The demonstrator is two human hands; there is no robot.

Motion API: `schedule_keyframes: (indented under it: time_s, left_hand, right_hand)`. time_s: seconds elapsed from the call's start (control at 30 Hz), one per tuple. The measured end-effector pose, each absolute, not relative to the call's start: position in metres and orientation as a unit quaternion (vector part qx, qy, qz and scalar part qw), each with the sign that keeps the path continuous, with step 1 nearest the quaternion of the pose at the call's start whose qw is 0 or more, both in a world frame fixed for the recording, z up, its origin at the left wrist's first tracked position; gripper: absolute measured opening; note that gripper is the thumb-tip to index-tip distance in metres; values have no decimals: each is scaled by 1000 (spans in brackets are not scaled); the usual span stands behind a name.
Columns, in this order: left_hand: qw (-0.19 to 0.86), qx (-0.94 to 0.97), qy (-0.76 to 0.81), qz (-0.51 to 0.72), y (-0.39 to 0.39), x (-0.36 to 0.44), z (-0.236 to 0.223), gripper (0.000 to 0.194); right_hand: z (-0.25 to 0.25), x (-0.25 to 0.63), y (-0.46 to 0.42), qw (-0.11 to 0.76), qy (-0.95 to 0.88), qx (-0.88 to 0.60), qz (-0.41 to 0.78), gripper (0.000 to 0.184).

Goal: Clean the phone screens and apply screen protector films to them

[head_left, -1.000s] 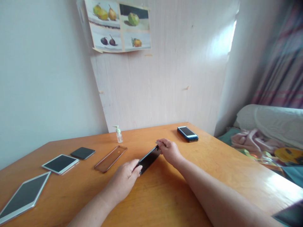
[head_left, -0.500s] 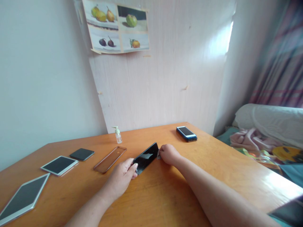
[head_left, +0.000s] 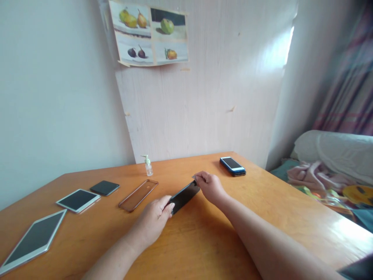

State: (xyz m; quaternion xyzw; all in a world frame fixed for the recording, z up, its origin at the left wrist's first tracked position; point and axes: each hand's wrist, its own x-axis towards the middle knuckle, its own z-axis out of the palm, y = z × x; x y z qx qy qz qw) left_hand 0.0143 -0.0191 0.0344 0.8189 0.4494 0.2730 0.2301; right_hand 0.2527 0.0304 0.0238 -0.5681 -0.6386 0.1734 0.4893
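Observation:
A black smartphone (head_left: 185, 197) is held tilted above the table, its dark screen towards me. My left hand (head_left: 159, 213) is closed round its near left end, the thumb on the front. At the far right end, my right hand (head_left: 210, 186) pinches a small greyish cloth (head_left: 194, 177) against the phone's top edge; most of the cloth is hidden by the fingers. Left of the phone lies a clear phone case (head_left: 138, 195) with a brownish rim. Behind the case stands a small clear pump bottle (head_left: 148, 168) with a pale green top.
On the left of the wooden table (head_left: 186, 249) lie a large white tablet (head_left: 33, 241), a smaller white tablet (head_left: 78, 200) and a dark flat device (head_left: 105, 187). A white-fronted phone (head_left: 232, 164) rests on a stack at the back right. Bedding (head_left: 316, 177) lies beyond the right edge.
My right hand has moved up from beside the phone's end to its top corner, with the cloth. The phone has turned slightly, and the reflection on its screen is gone. The view has shifted slightly.

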Motion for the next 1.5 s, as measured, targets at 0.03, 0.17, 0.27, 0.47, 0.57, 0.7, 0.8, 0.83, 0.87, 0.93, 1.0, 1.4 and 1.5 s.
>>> schedule_keyframes:
  time_s: [0.03, 0.17, 0.27, 0.47, 0.57, 0.7, 0.8, 0.83, 0.87, 0.93, 1.0, 1.4, 1.5]
  left_hand:
    - [229, 820, 447, 275, -19, 14, 34, 27]
    - [218, 824, 441, 282, -20, 15, 33, 27]
    - [224, 824, 433, 289, -21, 17, 33, 25]
    - [236, 824, 420, 298, -22, 18, 34, 23]
    - [220, 825, 437, 284, -20, 16, 33, 23]
    - [235, 820, 436, 288, -18, 14, 31, 24]
    - [246, 813, 439, 293, -17, 14, 30, 25]
    - [254, 810, 438, 295, -17, 13, 29, 25]
    - [264, 807, 437, 298, -16, 13, 29, 25]
    - [284, 798, 435, 305, -15, 12, 27, 25]
    - [296, 789, 438, 313, -14, 12, 26, 26]
    - [420, 674, 475, 380, -11, 10, 22, 31]
    - [469, 631, 455, 418, -10, 10, 25, 31]
  right_hand:
    - [25, 251, 28, 485, -643, -571, 160, 26]
    - [28, 237, 13, 466, -689, -527, 174, 25]
    - [30, 217, -6, 459, -755, -431, 182, 22]
    - [30, 204, -16, 441, -770, -417, 199, 20]
    - [26, 221, 3, 459, -720, -482, 196, 22]
    - [17, 244, 29, 499, -629, -554, 222, 28]
    - [11, 253, 41, 496, -590, -590, 241, 33]
    - [9, 255, 43, 484, -586, -603, 242, 33]
    - [8, 256, 44, 469, -585, -615, 242, 32]
    - [6, 258, 44, 440, -590, -632, 243, 27]
    - [5, 260, 44, 417, -597, -642, 242, 20]
    - [9, 258, 40, 418, -569, -636, 311, 19]
    - [11, 254, 38, 454, -532, -604, 383, 23]
